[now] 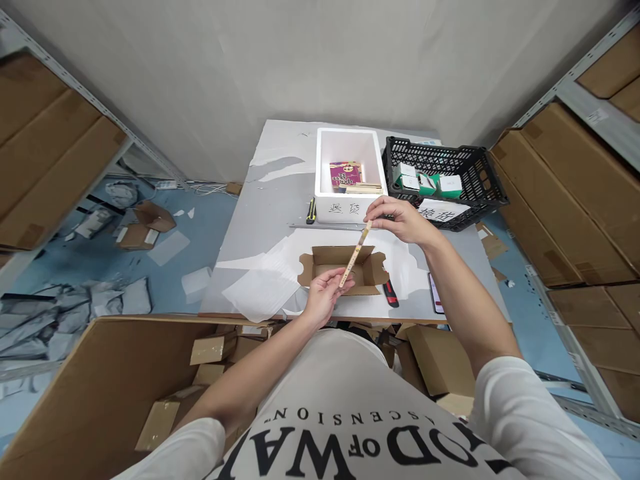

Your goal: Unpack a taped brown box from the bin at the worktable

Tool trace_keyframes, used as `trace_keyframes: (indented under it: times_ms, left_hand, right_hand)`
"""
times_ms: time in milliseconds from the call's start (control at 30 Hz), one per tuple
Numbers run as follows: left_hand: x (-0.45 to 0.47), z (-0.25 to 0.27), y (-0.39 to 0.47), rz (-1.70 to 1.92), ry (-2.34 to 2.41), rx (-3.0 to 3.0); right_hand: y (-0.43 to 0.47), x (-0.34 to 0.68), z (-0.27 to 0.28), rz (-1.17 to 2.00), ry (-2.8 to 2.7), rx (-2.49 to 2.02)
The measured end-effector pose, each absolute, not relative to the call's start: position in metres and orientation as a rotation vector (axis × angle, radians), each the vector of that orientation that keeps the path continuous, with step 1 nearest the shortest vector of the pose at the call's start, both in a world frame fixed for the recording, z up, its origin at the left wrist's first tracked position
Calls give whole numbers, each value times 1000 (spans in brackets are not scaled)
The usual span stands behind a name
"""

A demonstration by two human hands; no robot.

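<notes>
Between my two hands is a slim cream-coloured box [356, 255], seen along its narrow printed edge and tilted. My left hand [325, 292] pinches its lower end, and my right hand [397, 219] grips the upper end with thumb and fingers. Just below it, an open cardboard box [323, 259] stands on the table with its flaps spread. What lies inside that box is hard to make out. Beyond my right hand is a white foam box [345, 208] with a purple packet [345, 175] and some thin cream-coloured items in it.
A black plastic crate [470, 173] with green-and-white boxes stands right of the foam box. On the table [260, 200] lie a red cutter [391, 293], a yellow-black cutter [311, 211], a phone [436, 293] and white wrapping sheet [265, 287]. Cartons [575, 193] fill shelves both sides.
</notes>
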State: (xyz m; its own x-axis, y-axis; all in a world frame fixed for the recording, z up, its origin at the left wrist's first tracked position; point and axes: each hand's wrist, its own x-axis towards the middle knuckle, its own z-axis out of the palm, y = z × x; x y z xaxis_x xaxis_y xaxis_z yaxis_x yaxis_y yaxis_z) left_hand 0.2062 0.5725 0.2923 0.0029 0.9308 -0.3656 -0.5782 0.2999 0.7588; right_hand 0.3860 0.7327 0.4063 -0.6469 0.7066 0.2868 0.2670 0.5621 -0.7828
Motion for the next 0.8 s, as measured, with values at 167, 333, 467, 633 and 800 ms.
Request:
trace_keyframes:
  times_ms: [167, 333, 467, 633, 800]
  left_hand:
    - [209, 292, 570, 1279, 1003, 531]
    - [211, 277, 567, 1239, 1089, 556]
    - [213, 268, 563, 1203, 1104, 546]
    - [216, 268, 563, 1182, 1127, 538]
    - [217, 270, 566, 1171, 1114, 543]
  right_hand:
    - [735, 378, 406, 1036, -2108, -1001]
    - [736, 377, 367, 1248, -1929, -1202]
    - [735, 379, 346, 1271, -1879, -1246]
    - [736, 384, 345, 1269, -1886, -1252]
    - [738, 390, 353, 1348, -1937, -1260]
